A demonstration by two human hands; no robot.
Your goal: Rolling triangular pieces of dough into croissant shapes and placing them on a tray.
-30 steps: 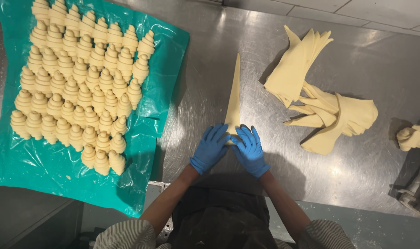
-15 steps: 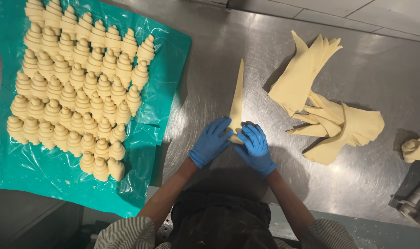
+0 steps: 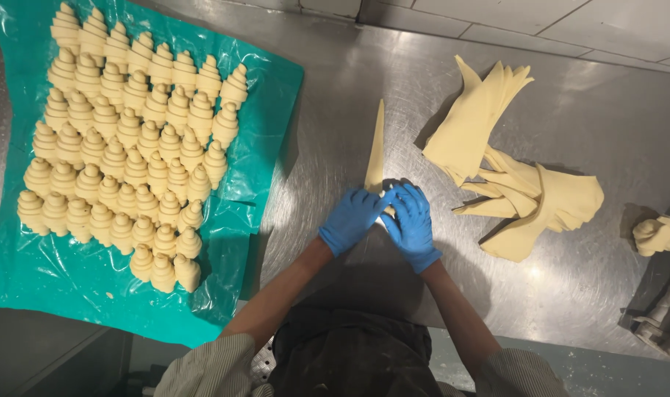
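Note:
A long pale dough triangle (image 3: 377, 151) lies on the steel worktop (image 3: 592, 287), its tip pointing away from me. My left hand (image 3: 352, 218) and my right hand (image 3: 410, 223), both in blue gloves, press side by side on its wide near end, fingers curled over the dough. The base of the triangle is hidden under my fingers. To the right lies a heap of cut dough triangles (image 3: 507, 165).
A green plastic sheet (image 3: 63, 279) on the left carries several rows of rolled raw croissants (image 3: 122, 151). A small lump of scrap dough (image 3: 657, 234) sits at the far right beside a dark metal object (image 3: 662, 316). A tiled wall runs along the back.
Both hands have crept a little forward along the triangle, rolling its near end; the visible strip of dough is shorter.

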